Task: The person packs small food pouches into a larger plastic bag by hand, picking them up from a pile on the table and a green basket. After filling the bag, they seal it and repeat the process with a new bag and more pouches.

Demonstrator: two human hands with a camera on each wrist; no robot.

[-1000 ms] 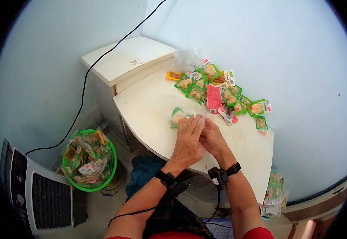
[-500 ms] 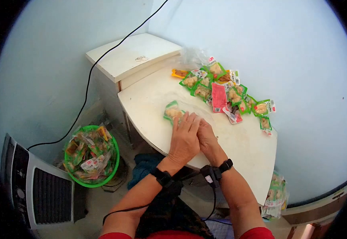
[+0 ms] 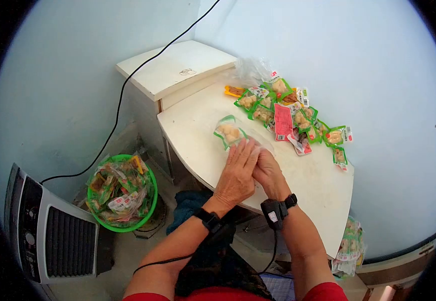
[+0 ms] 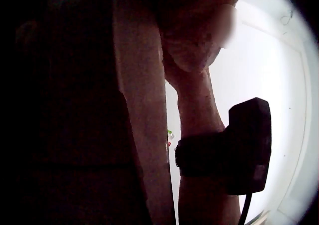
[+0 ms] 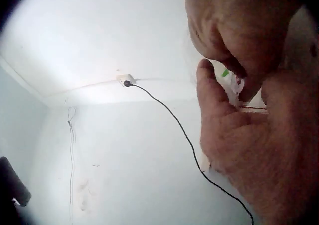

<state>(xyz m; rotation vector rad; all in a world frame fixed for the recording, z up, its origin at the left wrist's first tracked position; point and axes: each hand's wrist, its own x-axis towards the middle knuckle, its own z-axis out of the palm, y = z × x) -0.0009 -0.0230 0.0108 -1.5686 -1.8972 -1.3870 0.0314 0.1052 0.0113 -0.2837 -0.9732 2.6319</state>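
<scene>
A green-edged snack packet (image 3: pixel 229 131) with pale, lumpy food in its clear window lies beyond my fingertips over the table, with thin clear plastic around it. My left hand (image 3: pixel 237 173) grips the near end of this plastic, back of the hand up and thumb hidden. Close against it, my right hand (image 3: pixel 269 173) pinches the same clear plastic. In the right wrist view, the plastic (image 5: pixel 233 88) shows between the two hands, with the right thumb raised beside it. The left wrist view is dark and shows mostly the right forearm (image 4: pixel 197 105) and its strap.
Several snack packets (image 3: pixel 263 114) and a red packet (image 3: pixel 283 122) lie piled along the wall side of the white table (image 3: pixel 308 185). A green basket (image 3: pixel 154 200) full of packets stands at lower left beside a grey appliance (image 3: pixel 70 241). More packets (image 3: pixel 351 241) sit below the table's right edge.
The packet, at first mostly covered by my fingers, now shows more fully beyond them. Both hands stay together on the plastic. The head view has shifted slightly, so the surroundings sit further right.
</scene>
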